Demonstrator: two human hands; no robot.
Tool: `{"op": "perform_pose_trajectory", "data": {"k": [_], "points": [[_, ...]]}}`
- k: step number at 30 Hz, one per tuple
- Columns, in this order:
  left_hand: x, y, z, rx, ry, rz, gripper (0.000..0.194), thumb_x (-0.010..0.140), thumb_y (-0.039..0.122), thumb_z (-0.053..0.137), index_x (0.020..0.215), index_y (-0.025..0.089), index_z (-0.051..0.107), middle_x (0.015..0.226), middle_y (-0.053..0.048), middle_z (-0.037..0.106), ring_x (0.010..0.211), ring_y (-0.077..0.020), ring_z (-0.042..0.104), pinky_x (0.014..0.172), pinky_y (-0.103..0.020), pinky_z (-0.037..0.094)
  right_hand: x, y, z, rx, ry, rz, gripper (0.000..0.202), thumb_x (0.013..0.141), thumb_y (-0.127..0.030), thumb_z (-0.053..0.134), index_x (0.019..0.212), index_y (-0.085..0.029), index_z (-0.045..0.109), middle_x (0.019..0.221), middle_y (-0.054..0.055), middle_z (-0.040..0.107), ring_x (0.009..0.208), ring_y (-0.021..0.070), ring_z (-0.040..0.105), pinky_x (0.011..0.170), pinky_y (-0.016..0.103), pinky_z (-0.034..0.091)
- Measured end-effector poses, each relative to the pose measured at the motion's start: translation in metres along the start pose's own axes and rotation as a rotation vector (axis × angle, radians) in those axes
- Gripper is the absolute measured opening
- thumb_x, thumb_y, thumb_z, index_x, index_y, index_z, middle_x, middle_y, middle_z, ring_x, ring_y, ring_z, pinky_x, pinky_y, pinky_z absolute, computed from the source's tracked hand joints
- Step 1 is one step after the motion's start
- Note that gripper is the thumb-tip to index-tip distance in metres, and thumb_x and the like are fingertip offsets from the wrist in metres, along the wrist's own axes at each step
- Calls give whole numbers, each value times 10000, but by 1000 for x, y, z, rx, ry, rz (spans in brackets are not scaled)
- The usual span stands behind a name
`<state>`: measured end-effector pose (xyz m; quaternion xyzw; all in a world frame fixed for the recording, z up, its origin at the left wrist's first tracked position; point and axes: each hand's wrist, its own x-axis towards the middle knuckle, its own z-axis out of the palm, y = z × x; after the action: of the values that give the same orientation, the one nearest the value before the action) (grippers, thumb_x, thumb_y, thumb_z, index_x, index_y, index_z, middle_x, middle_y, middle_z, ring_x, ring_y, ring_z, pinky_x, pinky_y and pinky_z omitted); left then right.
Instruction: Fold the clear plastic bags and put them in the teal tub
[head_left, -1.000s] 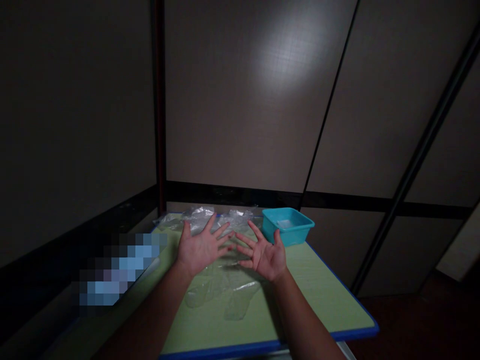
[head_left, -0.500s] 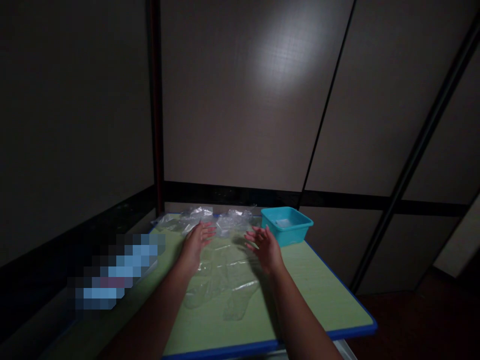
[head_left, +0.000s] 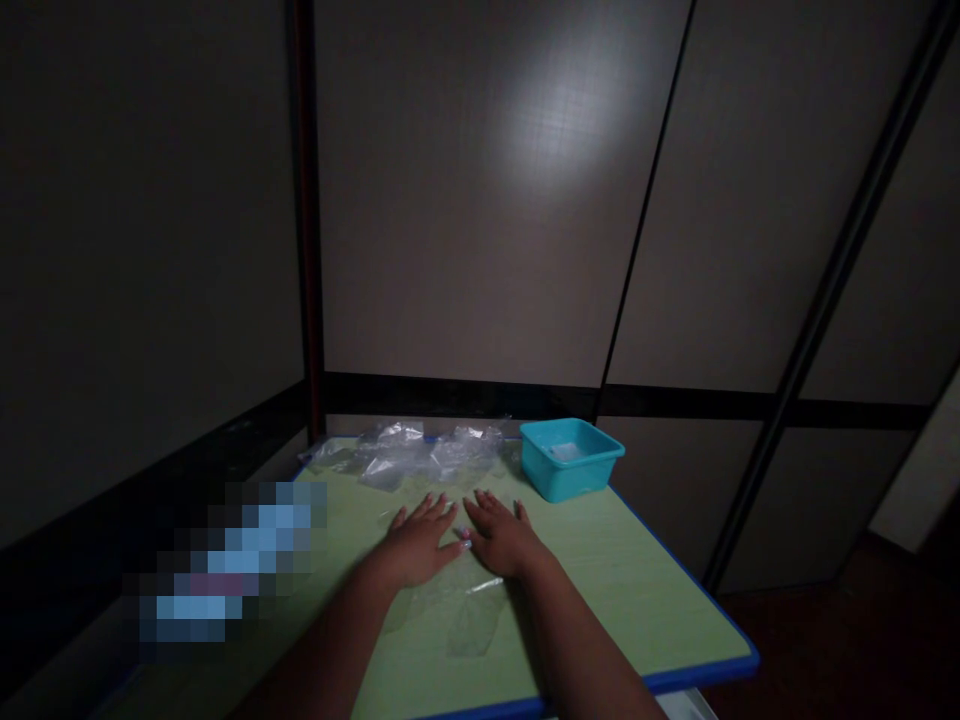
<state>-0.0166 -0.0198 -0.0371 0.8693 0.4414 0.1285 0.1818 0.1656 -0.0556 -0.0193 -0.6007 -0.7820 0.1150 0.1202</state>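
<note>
Head view: I see left hand (head_left: pixel 418 545), right hand (head_left: pixel 504 538) flat on clear plastic (head_left: pixel 474 625), fingers apart, left of blue tub (head_left: pixel 576 480).

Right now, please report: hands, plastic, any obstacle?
Left hand, right hand: palms down, seemingly on flat clear plastic. Crumpled plastic beyond; turquoise basin farther right. Neither seems in the way.

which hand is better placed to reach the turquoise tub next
The right hand, most likely: it is nearer the turquoise tub, which stands toward the far right corner of the table. The left hand would probably have to cross the right. Both are palm down over clear plastic.
</note>
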Motion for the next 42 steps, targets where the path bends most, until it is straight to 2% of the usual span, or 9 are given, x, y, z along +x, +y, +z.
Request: {"op": "perform_pose_trajectory", "data": {"k": [4,9,16,25,27,29,33,37,42], "points": [[2,-3,-5,22,74,-34,643,759,632,366,1319,318,324,1432,-66,196,1317,-296,94,987,-563,52,-1,-4,-3,-19,-17,19,592,824,-533,329,1357,-308,204,1452,64,129,1324,241,58,962,597,-49],[10,-19,-19,77,353,-240,510,808,511,375,1232,245,478,1342,-139,381,1275,-314,224,981,-511,145,-4,-7,-8,-40,132,79,632,785,-575,387,1342,-308,254,1454,58,117,1321,285,17,926,626,-111],[7,-37,-22,39,303,-287,402,781,453,456,1168,365,516,1311,-100,437,1267,-332,244,939,-590,117,-2,-1,-6,-57,94,208,626,806,-514,366,1361,-275,204,1451,65,114,1322,269,47,929,635,-87],[11,-34,-17,-185,330,-151,273,749,332,523,1005,300,612,1303,-40,452,1295,-210,221,1001,-503,-90,-4,-2,-6,-45,29,152,578,825,-500,336,1350,-279,238,1446,86,145,1320,264,80,941,620,-38],[13,-31,-20,-285,365,-138,220,747,353,525,923,287,640,1254,-29,508,1283,-220,252,1021,-483,-38,-4,-3,-7,-40,28,156,585,821,-507,341,1351,-281,235,1446,82,146,1319,263,81,942,621,-35],[15,-27,-24,-402,402,-136,237,748,418,514,850,263,661,1183,-35,571,1255,-250,307,1029,-448,99,-4,-3,-7,-32,38,162,596,817,-510,350,1353,-281,226,1448,74,141,1319,262,80,943,622,-34],[15,-17,-36,-644,452,-172,497,781,570,379,785,176,683,995,-96,664,1034,-287,542,897,-361,357,-3,-2,-5,-14,57,170,610,813,-512,357,1358,-277,214,1449,69,128,1319,260,83,944,622,-41],[8,-7,-45,-838,408,-188,630,796,613,296,706,132,692,809,-136,695,768,-253,646,794,-343,423,-1,1,-3,-11,62,149,617,814,-521,346,1359,-264,215,1446,79,134,1319,257,90,932,635,-59],[1,5,-47,-1101,290,-146,584,777,601,387,582,121,656,685,-147,687,647,-235,653,717,-323,450,-1,2,-3,-25,46,154,622,816,-524,337,1364,-262,206,1450,79,118,1318,269,82,939,631,-53]]}}
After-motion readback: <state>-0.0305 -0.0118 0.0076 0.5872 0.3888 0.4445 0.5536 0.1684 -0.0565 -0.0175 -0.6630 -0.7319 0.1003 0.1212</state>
